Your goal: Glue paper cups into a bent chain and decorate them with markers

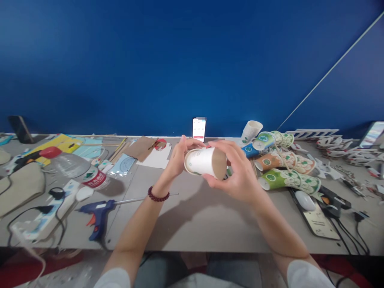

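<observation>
R hand (239,176) + L hand (178,158): gripping smooth white ppr cup (199,162) btwn them, sideways, w/ flat round brown end (220,164) to R; blue plastic glue gun (101,212) on grey tabletop (192,228).

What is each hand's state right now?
Left hand: holding the white paper cup at its left end.
Right hand: gripping the same cup near its brown end.

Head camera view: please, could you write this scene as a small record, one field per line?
Held item: white paper cup, sideways, brown round end toward right
Right hand: gripping the cup near the brown end
Left hand: at the cup's other end, fingers partly hidden
Table left: blue glue gun, bottle
Table right: patterned cups, white cup stack
Behind: lit phone, blue wall
</observation>
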`<state>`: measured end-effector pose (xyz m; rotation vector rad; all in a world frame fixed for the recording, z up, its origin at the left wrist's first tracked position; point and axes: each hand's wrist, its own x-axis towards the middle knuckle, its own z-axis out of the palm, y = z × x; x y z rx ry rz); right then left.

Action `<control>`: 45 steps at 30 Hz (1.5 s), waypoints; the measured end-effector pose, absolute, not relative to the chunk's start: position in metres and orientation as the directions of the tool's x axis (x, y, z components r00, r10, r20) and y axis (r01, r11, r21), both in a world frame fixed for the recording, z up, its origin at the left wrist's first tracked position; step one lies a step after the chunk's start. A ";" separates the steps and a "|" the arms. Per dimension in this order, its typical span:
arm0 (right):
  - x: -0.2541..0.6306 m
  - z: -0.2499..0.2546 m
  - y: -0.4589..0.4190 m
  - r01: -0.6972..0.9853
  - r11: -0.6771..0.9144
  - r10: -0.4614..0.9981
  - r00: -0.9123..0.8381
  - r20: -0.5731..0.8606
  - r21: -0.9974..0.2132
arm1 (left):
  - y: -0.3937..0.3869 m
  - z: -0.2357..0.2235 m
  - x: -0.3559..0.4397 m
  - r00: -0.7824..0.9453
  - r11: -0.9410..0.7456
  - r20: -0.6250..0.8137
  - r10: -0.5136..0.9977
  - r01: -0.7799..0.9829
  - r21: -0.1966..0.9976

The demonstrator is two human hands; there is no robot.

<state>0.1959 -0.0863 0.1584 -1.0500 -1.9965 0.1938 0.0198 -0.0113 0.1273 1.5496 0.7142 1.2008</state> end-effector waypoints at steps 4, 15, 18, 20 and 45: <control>0.194 0.157 -0.088 0.607 0.648 0.716 -0.281 0.639 -0.460 | -0.013 0.129 0.021 0.305 -0.324 0.344 0.888 -0.116 0.939; 0.189 0.154 -0.088 0.637 0.661 0.676 -0.277 0.683 -0.396 | -0.013 0.127 0.022 0.244 -0.325 0.326 0.913 -0.046 0.945; 0.189 0.155 -0.087 0.640 0.662 0.672 -0.274 0.688 -0.391 | -0.013 0.126 0.022 0.241 -0.321 0.319 0.916 -0.034 0.947; 0.189 0.155 -0.086 0.645 0.656 0.675 -0.267 0.688 -0.393 | -0.013 0.126 0.022 0.246 -0.315 0.315 0.917 -0.038 0.948; 0.197 0.160 -0.081 0.602 0.622 0.731 -0.216 0.647 -0.502 | 0.009 0.126 -0.018 0.719 -0.328 0.351 0.599 -0.180 0.927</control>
